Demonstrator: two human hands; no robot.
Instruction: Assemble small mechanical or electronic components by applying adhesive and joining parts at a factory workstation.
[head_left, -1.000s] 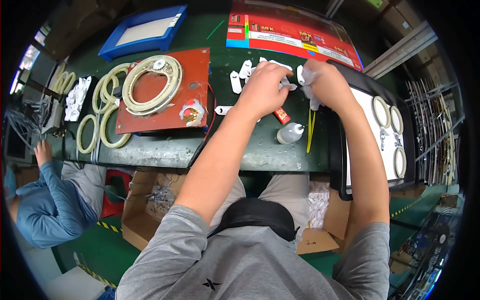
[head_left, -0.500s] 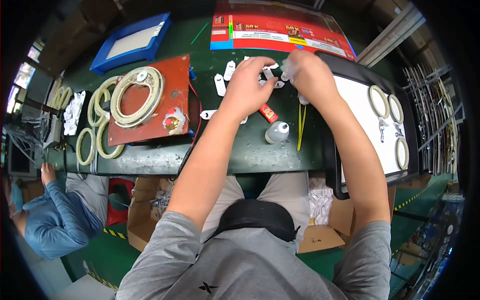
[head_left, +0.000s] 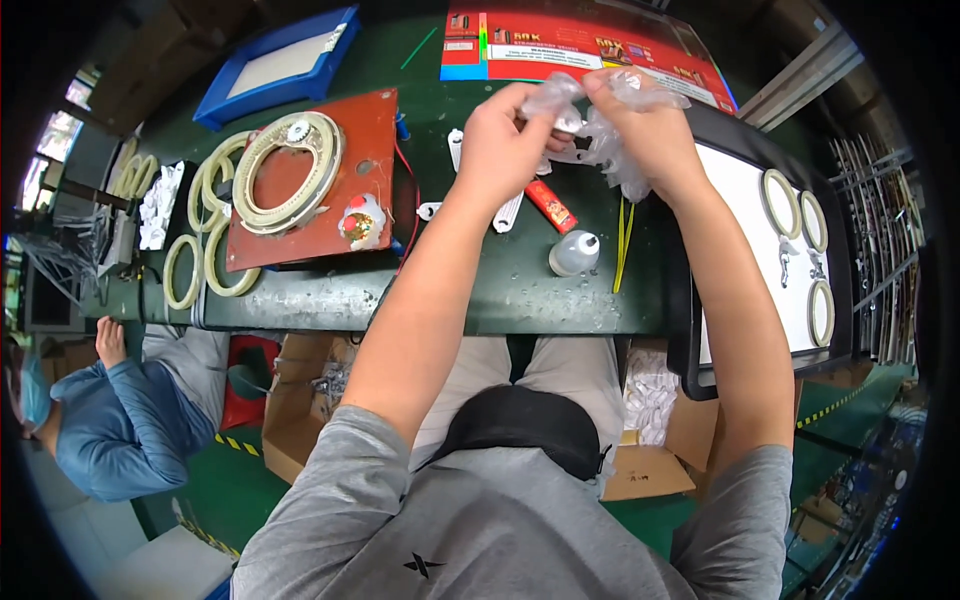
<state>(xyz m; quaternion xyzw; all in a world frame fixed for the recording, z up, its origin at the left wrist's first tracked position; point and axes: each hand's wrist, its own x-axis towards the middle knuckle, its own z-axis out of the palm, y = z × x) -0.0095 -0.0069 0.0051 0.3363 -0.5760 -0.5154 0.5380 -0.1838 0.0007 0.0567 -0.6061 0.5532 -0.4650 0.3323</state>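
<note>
- Clear, crumpled plastic film bunches above the dark-green desk, between left grip and right grip.
- Left grip pinches film, nearly closed.
- Right grip curls around film.

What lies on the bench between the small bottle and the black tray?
The head view shows a slim yellow item, perhaps tweezers, lying between the small bottle and the black tray.

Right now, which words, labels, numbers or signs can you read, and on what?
Red printed sheet: lettering and numbers, left unquoted; finest print too small to read.
Blue tray: white rim label, too small.
Red packet: print, too small.
Cardboard flap: dark marks, too blurred.
Gray shirt: dark emblem, no words.
</note>
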